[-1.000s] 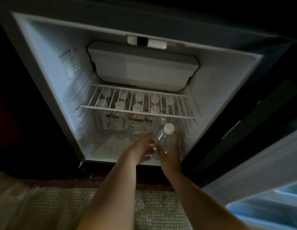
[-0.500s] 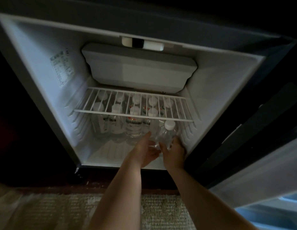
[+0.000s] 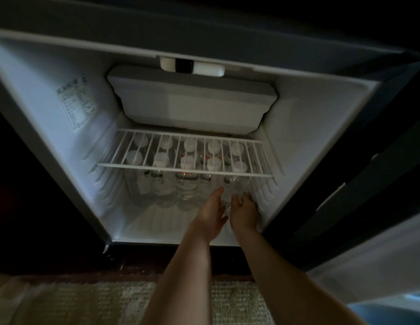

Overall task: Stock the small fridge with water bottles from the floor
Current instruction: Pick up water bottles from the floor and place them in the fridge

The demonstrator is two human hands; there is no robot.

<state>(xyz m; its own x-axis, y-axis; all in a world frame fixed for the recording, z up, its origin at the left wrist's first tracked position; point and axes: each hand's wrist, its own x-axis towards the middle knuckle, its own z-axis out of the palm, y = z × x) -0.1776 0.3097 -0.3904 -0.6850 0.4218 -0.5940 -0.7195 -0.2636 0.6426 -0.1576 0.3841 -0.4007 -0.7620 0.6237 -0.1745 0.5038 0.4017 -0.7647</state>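
Note:
The small fridge (image 3: 309, 127) stands open in front of me. Under its white wire shelf (image 3: 157, 167), several white-capped water bottles (image 3: 186, 184) stand in two rows on the fridge floor. At the right end of the front row stands a clear water bottle (image 3: 232, 184), its cap below the shelf's front bar. My right hand (image 3: 245, 212) holds this bottle low on its right side, fingers curled round it. On the bottle's left side lies my left hand (image 3: 213, 212) with its fingers straight. The bottle's lower part is hidden between my hands.
A closed white freezer box (image 3: 192, 102) sits above the shelf. The dark fridge door (image 3: 368, 160) hangs open at the right, close to my right arm. Beige carpet (image 3: 87, 301) covers the floor before the fridge. The front left of the fridge floor holds no bottles.
Both hands have carried the bottle from the fridge opening deeper inside and under the wire shelf, to the right end of the front row. The camera has moved closer.

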